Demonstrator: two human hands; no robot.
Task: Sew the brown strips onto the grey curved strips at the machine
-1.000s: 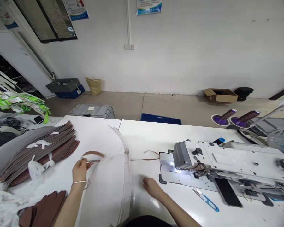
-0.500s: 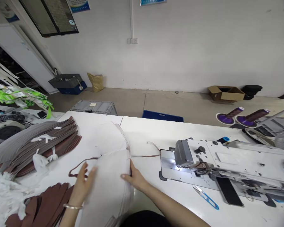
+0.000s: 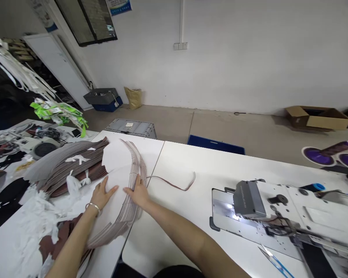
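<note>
A stack of curved white pieces (image 3: 118,166) lies on the white table (image 3: 191,166), its layered edge fanned out to the right. My left hand (image 3: 103,195) rests flat on the stack's top, fingers spread, a bracelet on the wrist. My right hand (image 3: 139,192) presses on the stack's fanned edge with fingers stretched out. A thin brown strap (image 3: 174,184) trails from the stack to the right across the table. A pile of brown and grey curved pieces (image 3: 66,166) tied with white strips lies to the left of the stack.
A sewing machine (image 3: 281,208) with a lit work area stands at the right, blue snips (image 3: 274,260) in front of it. Purple thread cones (image 3: 330,150) sit far right. White scraps (image 3: 31,227) and brown pieces (image 3: 60,239) lie near left. Crates stand on the floor beyond.
The view has swung left. Both hands moved forward onto the white stack and pushed it left and away; its layered edge is now fanned out. The left hand has let go of the brown strap.
</note>
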